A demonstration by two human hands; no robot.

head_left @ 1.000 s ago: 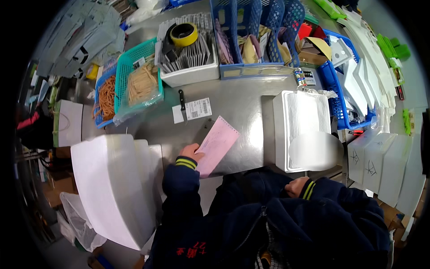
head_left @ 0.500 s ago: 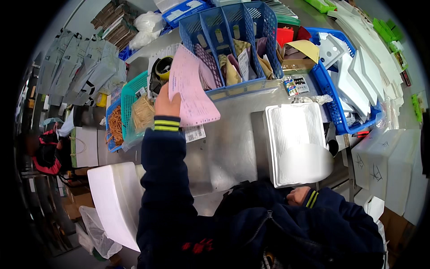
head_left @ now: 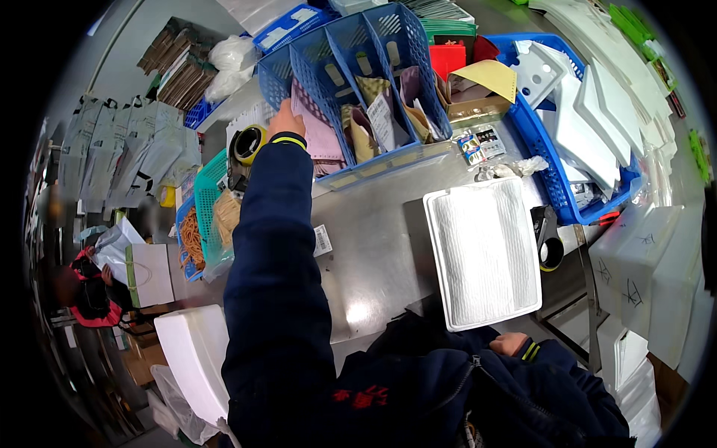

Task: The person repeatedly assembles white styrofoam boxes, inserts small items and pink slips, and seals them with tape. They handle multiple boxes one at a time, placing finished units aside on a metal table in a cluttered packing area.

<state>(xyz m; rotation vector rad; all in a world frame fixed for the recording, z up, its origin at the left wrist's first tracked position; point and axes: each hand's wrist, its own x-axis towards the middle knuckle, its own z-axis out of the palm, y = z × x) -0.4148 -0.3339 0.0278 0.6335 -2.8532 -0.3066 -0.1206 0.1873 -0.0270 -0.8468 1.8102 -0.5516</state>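
My left hand [head_left: 287,119] reaches to the left side of a blue divided rack [head_left: 333,69]. Its fingers are closed at the left edge of a pink printed sheet [head_left: 323,138], which stands in the leftmost compartment; the fingertips are partly hidden. Folded yellowish and purple papers [head_left: 362,134] fill the neighbouring compartments. Low at the right, near my body, my right hand [head_left: 509,343] is curled, and whatever it may hold is hidden. Just beyond it lies a white ribbed foam tray [head_left: 485,254] on the metal table [head_left: 373,254].
Left of the rack are a tape roll [head_left: 249,143], a teal basket [head_left: 211,183] and brown rubber bands [head_left: 192,235]. A blue basket [head_left: 549,160] of white foam pieces stands at the right, by a tape dispenser [head_left: 550,243]. A small label [head_left: 323,240] lies on the table.
My left hand has carried the pink sheet forward and into the rack's leftmost compartment. The view has shifted a little. My right hand stays low by my body.
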